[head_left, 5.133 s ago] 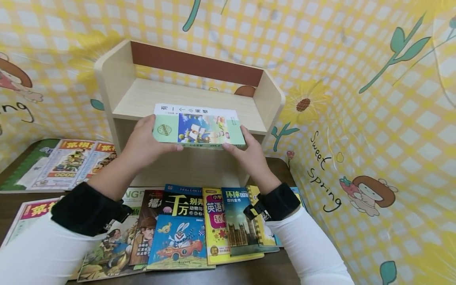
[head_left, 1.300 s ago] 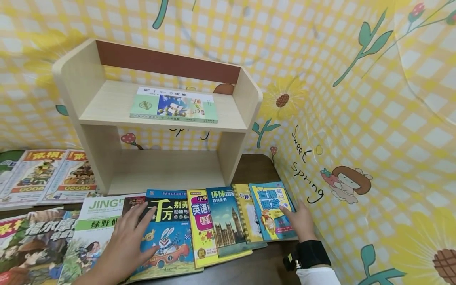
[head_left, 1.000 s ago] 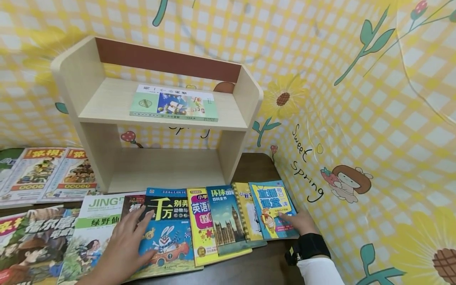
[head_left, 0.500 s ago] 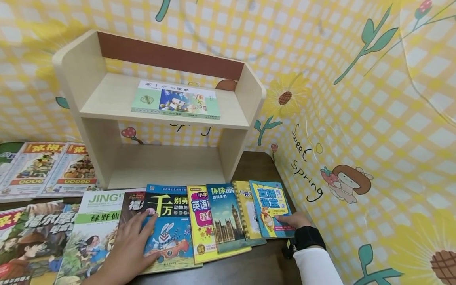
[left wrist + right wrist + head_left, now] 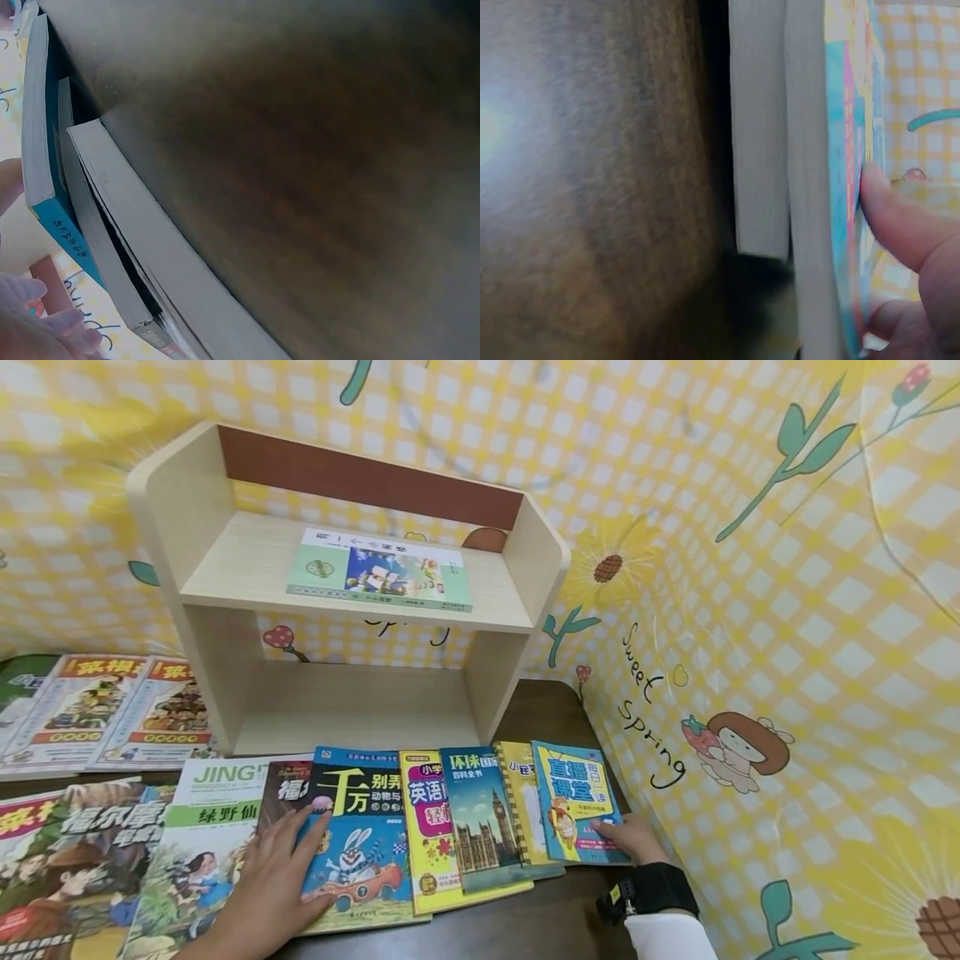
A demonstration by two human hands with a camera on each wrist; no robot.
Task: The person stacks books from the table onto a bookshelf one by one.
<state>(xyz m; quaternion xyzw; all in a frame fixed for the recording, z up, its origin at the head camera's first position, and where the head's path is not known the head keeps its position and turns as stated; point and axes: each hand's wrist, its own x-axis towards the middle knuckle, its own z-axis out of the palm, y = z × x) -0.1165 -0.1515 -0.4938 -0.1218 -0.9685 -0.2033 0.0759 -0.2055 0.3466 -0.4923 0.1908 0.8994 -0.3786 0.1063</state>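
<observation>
Now your right hand [image 5: 633, 841] pinches the near corner of the blue workbook [image 5: 579, 800], rightmost in the row before the wooden shelf [image 5: 345, 593]; your left hand [image 5: 281, 877] rests flat on the rabbit book [image 5: 352, 843]; lifting looks next, needing a firmer grip.

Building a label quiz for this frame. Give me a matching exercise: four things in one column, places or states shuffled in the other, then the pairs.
Things
1. green book
2. light-blue book
3. rabbit-cover book
4. wooden shelf

Places or states
A. stands on the dark table, behind the row of books
B. at the right end of the row, right hand gripping its lower corner, thumb on the cover
C. lies flat on the upper board
D. in the row, left hand resting flat on it

Pairs: 1-C, 2-B, 3-D, 4-A
</observation>
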